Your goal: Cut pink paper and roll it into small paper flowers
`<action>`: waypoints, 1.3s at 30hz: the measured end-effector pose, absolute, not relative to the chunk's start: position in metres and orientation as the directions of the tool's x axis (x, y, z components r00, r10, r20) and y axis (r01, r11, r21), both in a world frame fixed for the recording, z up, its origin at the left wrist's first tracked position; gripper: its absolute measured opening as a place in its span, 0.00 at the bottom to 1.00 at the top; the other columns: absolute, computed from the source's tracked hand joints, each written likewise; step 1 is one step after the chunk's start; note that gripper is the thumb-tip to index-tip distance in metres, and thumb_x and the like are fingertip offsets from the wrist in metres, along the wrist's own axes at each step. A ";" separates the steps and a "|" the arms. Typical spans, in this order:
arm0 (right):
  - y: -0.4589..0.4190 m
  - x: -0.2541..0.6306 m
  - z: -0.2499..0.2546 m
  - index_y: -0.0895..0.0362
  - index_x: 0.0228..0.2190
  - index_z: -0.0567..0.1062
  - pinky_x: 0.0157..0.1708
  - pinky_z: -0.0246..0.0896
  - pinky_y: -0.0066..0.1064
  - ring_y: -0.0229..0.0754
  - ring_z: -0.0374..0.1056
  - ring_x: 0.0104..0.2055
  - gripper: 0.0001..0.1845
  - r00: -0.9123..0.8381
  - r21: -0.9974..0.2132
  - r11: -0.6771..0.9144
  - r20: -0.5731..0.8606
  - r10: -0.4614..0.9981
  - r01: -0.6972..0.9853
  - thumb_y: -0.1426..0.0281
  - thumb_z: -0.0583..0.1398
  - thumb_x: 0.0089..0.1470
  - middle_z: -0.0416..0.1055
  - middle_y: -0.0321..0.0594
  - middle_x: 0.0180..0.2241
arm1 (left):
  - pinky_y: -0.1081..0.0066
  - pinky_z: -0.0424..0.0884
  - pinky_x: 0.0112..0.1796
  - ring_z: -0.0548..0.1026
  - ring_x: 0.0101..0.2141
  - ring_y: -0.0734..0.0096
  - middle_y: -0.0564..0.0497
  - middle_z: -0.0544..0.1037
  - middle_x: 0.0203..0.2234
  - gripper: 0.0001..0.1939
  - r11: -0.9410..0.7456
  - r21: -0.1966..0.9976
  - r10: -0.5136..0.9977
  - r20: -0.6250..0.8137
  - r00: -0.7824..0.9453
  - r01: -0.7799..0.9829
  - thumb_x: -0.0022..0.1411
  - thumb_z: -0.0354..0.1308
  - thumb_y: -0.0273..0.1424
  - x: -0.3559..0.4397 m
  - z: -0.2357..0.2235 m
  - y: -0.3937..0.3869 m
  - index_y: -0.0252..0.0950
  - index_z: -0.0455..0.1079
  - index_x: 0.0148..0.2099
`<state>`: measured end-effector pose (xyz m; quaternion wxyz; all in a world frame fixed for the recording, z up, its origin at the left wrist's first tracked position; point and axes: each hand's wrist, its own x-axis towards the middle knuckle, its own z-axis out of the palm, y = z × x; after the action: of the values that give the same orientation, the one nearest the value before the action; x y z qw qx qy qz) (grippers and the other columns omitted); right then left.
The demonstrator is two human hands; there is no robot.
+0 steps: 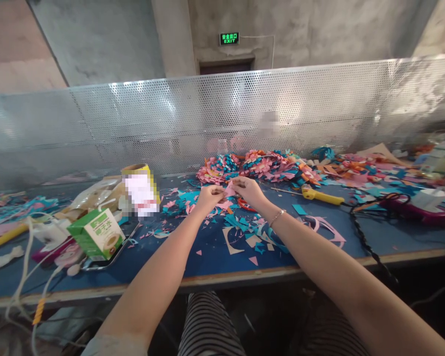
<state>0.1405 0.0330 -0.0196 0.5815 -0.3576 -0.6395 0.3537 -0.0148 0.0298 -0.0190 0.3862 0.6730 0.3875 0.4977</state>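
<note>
My left hand and my right hand meet above the middle of the blue table. Both have their fingertips pinched on a small pink piece, which looks like felt or foam; the fingers partly cover it, so its full shape is hidden. Below and around them lie blue, pink and cream scraps. Just behind my hands is a heap of pink, blue and orange cut pieces clustered like flowers. A thin bracelet circles my right wrist.
At right lies a yellow-handled tool with a thin metal shaft, near a black twisted cord. At left stand a green-and-white drink carton and a yellow roll, beside white cables. A perforated metal screen runs behind the table.
</note>
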 end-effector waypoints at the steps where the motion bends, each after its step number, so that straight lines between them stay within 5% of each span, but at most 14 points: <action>1: 0.033 0.140 -0.019 0.59 0.31 0.70 0.25 0.59 0.27 0.34 0.63 0.26 0.12 -0.068 -0.869 0.494 0.490 0.869 0.041 0.68 0.59 0.40 0.69 0.37 0.26 | 0.70 0.72 0.28 0.73 0.21 0.73 0.52 0.74 0.19 0.09 -0.404 0.904 0.904 0.372 0.209 0.139 0.44 0.62 0.30 -0.015 -0.019 0.030 0.31 0.68 0.29; 18: 0.033 0.140 -0.021 0.59 0.31 0.71 0.29 0.59 0.29 0.36 0.64 0.29 0.11 -0.102 -0.815 0.570 0.561 0.822 0.105 0.67 0.58 0.42 0.69 0.39 0.28 | 0.71 0.70 0.27 0.72 0.21 0.73 0.54 0.70 0.16 0.08 -0.379 0.908 0.911 0.332 0.243 0.180 0.44 0.61 0.32 -0.013 -0.013 0.018 0.33 0.67 0.26; 39: 0.016 0.137 -0.011 0.58 0.24 0.70 0.25 0.60 0.27 0.33 0.63 0.24 0.18 -0.072 -0.901 0.348 0.377 0.923 -0.258 0.60 0.65 0.31 0.67 0.35 0.23 | 0.72 0.70 0.27 0.73 0.21 0.73 0.54 0.72 0.16 0.09 -0.385 0.909 0.898 0.328 0.295 0.161 0.45 0.61 0.33 -0.008 -0.013 0.013 0.33 0.68 0.28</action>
<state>0.1374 0.0161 -0.0110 0.6103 -0.3029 -0.5494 0.4838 -0.0084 0.0133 -0.0127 0.4036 0.6960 0.3802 0.4562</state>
